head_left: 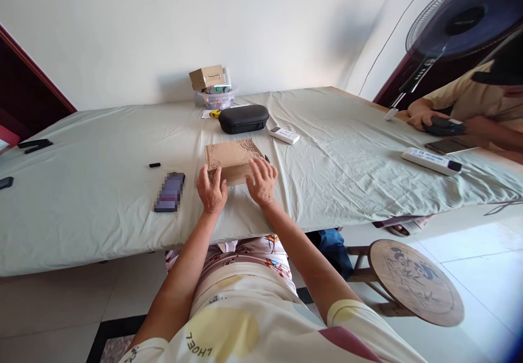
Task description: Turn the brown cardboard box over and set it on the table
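In front of me on the cloth lies a flat brown kraft-paper piece with dark line drawings at its corners; a plainer folded-looking strip runs along its near side. Whether it is a bag, an envelope or a cover, I cannot tell. My left hand rests at its near left corner, fingers apart and bent downward. Over the near right corner is my right hand, its fingers spread and touching the paper. A small dark object shows partly behind the right fingers. Left of my left hand lies a phone with a blurred screen.
A black zip case, a white power-strip-like device and a plastic tub under a cardboard box stand farther back. Another person's hand is at the right, near a long white device. A wooden stool stands below.
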{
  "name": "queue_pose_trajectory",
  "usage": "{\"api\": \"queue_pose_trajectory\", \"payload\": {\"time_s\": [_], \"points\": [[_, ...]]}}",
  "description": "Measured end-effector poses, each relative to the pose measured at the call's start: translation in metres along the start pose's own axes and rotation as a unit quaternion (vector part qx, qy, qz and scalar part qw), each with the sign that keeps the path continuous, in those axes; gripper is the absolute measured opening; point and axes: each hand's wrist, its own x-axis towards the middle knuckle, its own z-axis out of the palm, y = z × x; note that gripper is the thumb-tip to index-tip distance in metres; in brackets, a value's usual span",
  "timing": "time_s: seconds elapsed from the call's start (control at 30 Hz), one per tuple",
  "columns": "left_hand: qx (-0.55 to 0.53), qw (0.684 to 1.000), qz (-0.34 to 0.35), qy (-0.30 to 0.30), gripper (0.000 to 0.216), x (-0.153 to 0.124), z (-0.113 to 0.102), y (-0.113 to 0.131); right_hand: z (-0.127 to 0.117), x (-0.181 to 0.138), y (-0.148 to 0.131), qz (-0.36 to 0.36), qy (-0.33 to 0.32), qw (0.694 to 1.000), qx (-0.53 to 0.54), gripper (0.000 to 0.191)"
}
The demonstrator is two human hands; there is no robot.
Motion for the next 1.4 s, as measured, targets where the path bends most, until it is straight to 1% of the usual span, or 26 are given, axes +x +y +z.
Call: {"api": "queue_pose_trajectory", "payload": {"time_s": [0.07, 0.13, 0.2, 0.3, 0.4, 0.47, 0.6, 0.67, 0.7, 0.8, 0.87, 0.93, 1.03, 1.13, 1.2, 1.27, 1.3, 1.33, 1.4], "points": [[-0.001, 1.0, 0.007, -0.019, 0.05, -0.001, 0.0, 0.003, 0.006, -0.003, -0.013, -0.06, -0.066, 0.996, -0.011, 0.051], [0.001, 0.999, 0.023, -0.046, 0.049, -0.002, 0.001, 0.004, 0.014, -0.005, -0.023, -0.09, -0.112, 0.989, -0.015, 0.052], [0.006, 0.996, 0.04, -0.075, 0.05, -0.001, 0.003, 0.004, 0.02, -0.006, -0.028, -0.095, -0.138, 0.986, -0.018, 0.053], [0.01, 0.994, 0.048, -0.093, 0.052, 0.0, 0.004, 0.004, 0.023, -0.006, -0.026, -0.082, -0.146, 0.986, -0.018, 0.055], [0.005, 0.995, 0.042, -0.087, 0.051, 0.002, 0.003, 0.005, 0.021, -0.004, -0.017, -0.056, -0.128, 0.99, -0.019, 0.056], [0.008, 0.996, 0.04, -0.085, 0.05, 0.002, 0.003, 0.006, 0.017, -0.001, -0.008, -0.028, -0.102, 0.994, -0.023, 0.054], [0.017, 0.995, 0.042, -0.086, 0.05, 0.002, 0.003, 0.007, 0.011, 0.002, 0.017, 0.053, -0.004, 0.998, -0.032, 0.052], [0.014, 0.995, 0.041, -0.085, 0.05, 0.001, 0.003, 0.006, 0.01, 0.002, 0.029, 0.099, 0.043, 0.994, -0.015, 0.052], [0.012, 0.996, 0.04, -0.084, 0.05, 0.001, 0.003, 0.005, 0.01, 0.002, 0.035, 0.12, 0.056, 0.991, 0.004, 0.052], [0.014, 0.996, 0.032, -0.085, 0.051, 0.002, 0.003, 0.002, 0.012, 0.001, 0.043, 0.165, 0.052, 0.983, 0.068, 0.047], [0.025, 0.996, 0.024, -0.085, 0.053, 0.002, 0.003, -0.001, 0.012, 0.0, 0.042, 0.17, 0.03, 0.981, 0.084, 0.04], [0.035, 0.996, 0.013, -0.08, 0.058, 0.003, 0.002, -0.004, 0.012, -0.001, 0.036, 0.154, -0.003, 0.984, 0.086, 0.034], [0.021, 0.997, 0.006, -0.074, 0.068, 0.003, 0.003, -0.008, 0.012, -0.005, 0.021, 0.105, -0.083, 0.984, 0.114, 0.033], [-0.024, 0.995, 0.02, -0.092, 0.071, 0.001, 0.005, -0.009, 0.018, -0.013, 0.003, -0.004, -0.177, 0.971, 0.16, 0.029], [-0.051, 0.993, 0.04, -0.101, 0.07, -0.001, 0.006, -0.01, 0.022, -0.017, -0.006, -0.072, -0.215, 0.96, 0.165, 0.027], [-0.065, 0.991, 0.059, -0.097, 0.069, -0.001, 0.007, -0.012, 0.024, -0.019, -0.01, -0.104, -0.213, 0.958, 0.159, 0.027], [-0.068, 0.991, 0.067, -0.091, 0.069, -0.001, 0.008, -0.013, 0.023, -0.018, -0.01, -0.107, -0.193, 0.963, 0.157, 0.026], [-0.067, 0.991, 0.073, -0.084, 0.07, -0.001, 0.009, -0.013, 0.022, -0.017, -0.009, -0.104, -0.162, 0.969, 0.157, 0.026], [-0.062, 0.991, 0.086, -0.077, 0.071, 0.0, 0.012, -0.013, 0.018, -0.012, -0.005, -0.086, -0.077, 0.982, 0.152, 0.027]]}}
